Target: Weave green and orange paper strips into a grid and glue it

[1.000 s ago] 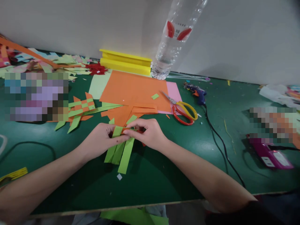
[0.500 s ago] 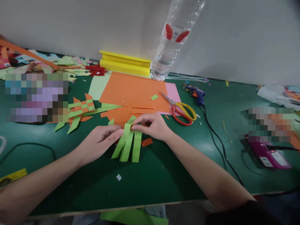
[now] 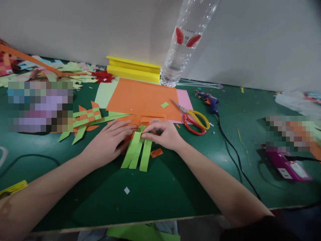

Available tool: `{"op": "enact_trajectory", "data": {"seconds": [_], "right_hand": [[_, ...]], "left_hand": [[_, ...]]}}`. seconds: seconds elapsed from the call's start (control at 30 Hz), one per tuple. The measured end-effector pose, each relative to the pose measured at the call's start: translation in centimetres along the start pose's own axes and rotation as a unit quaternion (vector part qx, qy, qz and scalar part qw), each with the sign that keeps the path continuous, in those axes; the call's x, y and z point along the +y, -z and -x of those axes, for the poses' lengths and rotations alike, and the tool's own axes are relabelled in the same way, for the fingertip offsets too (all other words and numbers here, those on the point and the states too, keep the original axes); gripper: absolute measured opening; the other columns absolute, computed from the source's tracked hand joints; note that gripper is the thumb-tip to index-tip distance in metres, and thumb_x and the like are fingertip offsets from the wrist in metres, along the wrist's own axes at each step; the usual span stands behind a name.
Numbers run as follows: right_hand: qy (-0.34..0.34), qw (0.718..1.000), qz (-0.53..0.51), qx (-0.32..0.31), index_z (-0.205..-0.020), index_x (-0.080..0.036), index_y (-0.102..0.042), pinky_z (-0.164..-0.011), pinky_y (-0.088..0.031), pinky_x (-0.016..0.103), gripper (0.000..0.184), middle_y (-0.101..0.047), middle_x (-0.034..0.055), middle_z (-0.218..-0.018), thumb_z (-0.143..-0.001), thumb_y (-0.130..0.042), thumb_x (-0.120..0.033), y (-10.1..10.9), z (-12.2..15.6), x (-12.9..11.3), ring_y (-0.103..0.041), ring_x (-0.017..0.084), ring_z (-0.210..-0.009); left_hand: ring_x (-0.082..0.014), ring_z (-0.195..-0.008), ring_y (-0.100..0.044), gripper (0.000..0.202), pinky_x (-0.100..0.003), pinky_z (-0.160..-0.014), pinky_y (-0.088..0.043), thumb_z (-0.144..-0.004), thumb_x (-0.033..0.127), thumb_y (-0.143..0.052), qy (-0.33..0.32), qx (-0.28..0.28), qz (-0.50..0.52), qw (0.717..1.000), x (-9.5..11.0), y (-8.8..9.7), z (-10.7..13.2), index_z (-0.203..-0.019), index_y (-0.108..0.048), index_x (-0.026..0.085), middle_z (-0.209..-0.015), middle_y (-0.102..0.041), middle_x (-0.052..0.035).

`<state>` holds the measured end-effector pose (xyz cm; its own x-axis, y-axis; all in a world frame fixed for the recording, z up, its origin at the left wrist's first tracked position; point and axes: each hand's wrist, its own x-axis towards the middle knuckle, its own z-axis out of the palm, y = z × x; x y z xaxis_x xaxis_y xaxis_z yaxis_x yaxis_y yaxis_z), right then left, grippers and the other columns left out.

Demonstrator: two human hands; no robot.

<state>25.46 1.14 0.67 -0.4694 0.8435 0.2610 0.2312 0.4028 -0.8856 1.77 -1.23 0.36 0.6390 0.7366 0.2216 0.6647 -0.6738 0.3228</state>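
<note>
Light-green paper strips hang in a small fan toward me, folded around a bit of orange paper at their upper end. My right hand pinches this upper end between thumb and fingers. To the left, my left hand lies back upward, its fingers stretched out and reaching toward the orange edge of the piece; its thumb is partly hidden beneath. Further left rests a woven green and orange paper piece with pointed ends. Beyond my hands is a large orange paper sheet, with a small green scrap on it.
Scissors with red and yellow handles lie right of the sheet. A glue gun trails its black cord toward the table edge. At the back stand a plastic bottle and folded yellow card. Paper scraps pile up back left.
My left hand has turned back upward and shifted its fingers forward, its thumb no longer on the green strips. Two green strips now lie closer together. The right hand keeps its pinch.
</note>
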Motion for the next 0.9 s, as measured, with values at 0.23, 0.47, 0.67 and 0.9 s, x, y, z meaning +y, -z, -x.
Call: {"op": "enact_trajectory", "data": {"seconds": [0.23, 0.47, 0.67, 0.9], "right_hand": [[0.047, 0.998, 0.042, 0.015, -0.071, -0.023, -0.069, -0.116, -0.026, 0.049, 0.018, -0.035, -0.0133, -0.05, -0.08, -0.073, -0.038, -0.3, 0.0, 0.6, -0.032, 0.005, -0.046], [0.054, 0.995, 0.08, 0.014, -0.072, -0.02, -0.068, -0.112, -0.032, 0.049, 0.017, -0.034, -0.0137, -0.05, -0.082, -0.071, -0.033, -0.4, 0.2, 0.7, -0.031, 0.003, -0.045], [0.058, 0.996, 0.067, 0.004, -0.072, -0.019, -0.068, -0.111, -0.035, 0.047, 0.017, -0.035, -0.0136, -0.05, -0.082, -0.072, -0.032, -0.8, 0.2, 0.6, -0.032, 0.003, -0.045], [0.048, 0.996, 0.072, -0.021, -0.074, -0.02, -0.07, -0.111, -0.037, 0.048, 0.018, -0.036, -0.013, -0.048, -0.083, -0.07, -0.035, -1.1, 0.3, 0.1, -0.033, 0.004, -0.046]], "left_hand": [[-0.0246, -0.138, -0.044, 0.04, -0.05, -0.118, -0.024, -0.099, 0.029, -0.033, -0.004, -0.013, -0.058, 0.998, -0.4, -0.1, 0.3, -0.132, -0.053, 0.019, -0.136, -0.061, -0.0108], [-0.028, -0.131, -0.051, 0.039, -0.057, -0.117, -0.021, -0.097, 0.025, -0.035, -0.003, 0.03, -0.111, 0.993, -0.8, -0.1, 0.5, -0.129, -0.057, 0.018, -0.134, -0.063, -0.0116], [-0.031, -0.123, -0.058, 0.037, -0.056, -0.114, -0.028, -0.099, 0.029, -0.036, 0.015, 0.062, -0.17, 0.983, -0.9, 0.1, 0.6, -0.121, -0.062, 0.014, -0.125, -0.067, -0.0136], [-0.0343, -0.122, -0.057, 0.04, -0.055, -0.109, -0.034, -0.098, 0.032, -0.04, 0.027, 0.078, -0.174, 0.981, -0.9, -0.1, 0.6, -0.122, -0.062, 0.009, -0.125, -0.066, -0.0184]]}}
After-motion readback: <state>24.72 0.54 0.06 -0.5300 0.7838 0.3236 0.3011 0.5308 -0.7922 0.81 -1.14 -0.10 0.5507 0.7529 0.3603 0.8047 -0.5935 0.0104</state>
